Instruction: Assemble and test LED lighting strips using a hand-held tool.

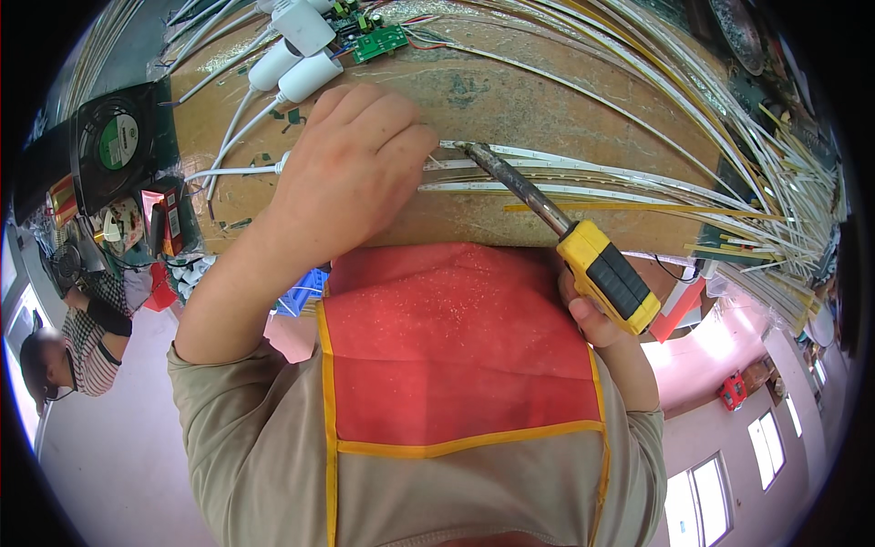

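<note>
My right hand [592,314] grips a yellow-and-black soldering iron [609,273] by its handle. The iron's dark tip lies against the end of a thin white LED strip [538,153], just right of my left hand. My left hand [360,150] is closed, knuckles up, over the workbench [474,96]. Its fingertips are hidden, so I cannot make out what they pinch. Several strips end beside its fingers. From its other side a white cable [237,170] with a white end piece runs out to the left.
White plastic housings [305,77] with cables and a green circuit board [380,43] lie at the back left. A black fan [114,137] stands at the left edge. Bundled strips [775,173] fan out at right. Another person [87,342] sits far left.
</note>
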The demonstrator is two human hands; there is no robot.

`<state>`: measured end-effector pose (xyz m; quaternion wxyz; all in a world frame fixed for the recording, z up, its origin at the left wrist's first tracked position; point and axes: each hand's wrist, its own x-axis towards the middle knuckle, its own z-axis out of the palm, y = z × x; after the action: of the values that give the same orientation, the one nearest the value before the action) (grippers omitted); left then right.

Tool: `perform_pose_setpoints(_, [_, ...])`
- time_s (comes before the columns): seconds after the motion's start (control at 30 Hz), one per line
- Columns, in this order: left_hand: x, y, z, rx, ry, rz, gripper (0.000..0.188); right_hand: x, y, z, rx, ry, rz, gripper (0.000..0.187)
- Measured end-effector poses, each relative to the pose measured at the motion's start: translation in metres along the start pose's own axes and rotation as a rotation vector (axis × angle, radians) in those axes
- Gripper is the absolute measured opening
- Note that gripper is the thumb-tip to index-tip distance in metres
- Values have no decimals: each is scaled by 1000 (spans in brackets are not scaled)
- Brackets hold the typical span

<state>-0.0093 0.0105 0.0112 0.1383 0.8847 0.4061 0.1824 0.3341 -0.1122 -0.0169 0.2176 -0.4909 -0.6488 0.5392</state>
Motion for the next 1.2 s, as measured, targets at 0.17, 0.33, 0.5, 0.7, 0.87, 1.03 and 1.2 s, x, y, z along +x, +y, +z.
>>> perform_pose_setpoints(0.17, [2, 1, -4, -62, 26, -30, 23, -1, 0, 0, 18, -3, 25, 30])
perform_pose_setpoints(0.33, [5, 1, -9, -110, -10, -55, 20, -2, -1, -1, 26, -4, 45, 31])
perform_pose_setpoints(0.5, [7, 2, -7, -97, -1, -60, 17, -1, -2, 1, 0, 14, 32, 31])
perform_pose_setpoints(0.7, [7, 4, -5, -90, 8, -84, 16, -1, -1, 0, 1, -7, 46, 30])
perform_pose_setpoints(0.87, [8, 4, -4, -90, 21, -77, 17, -3, 0, 1, 15, -2, 39, 30])
perform_pose_setpoints(1.03, [8, 3, -4, -88, 16, -74, 17, -5, 4, -1, 5, -36, 31, 30])
perform_pose_setpoints(1.2, [8, 4, -4, -84, 15, -75, 17, -3, 1, -1, -11, -55, 40, 30])
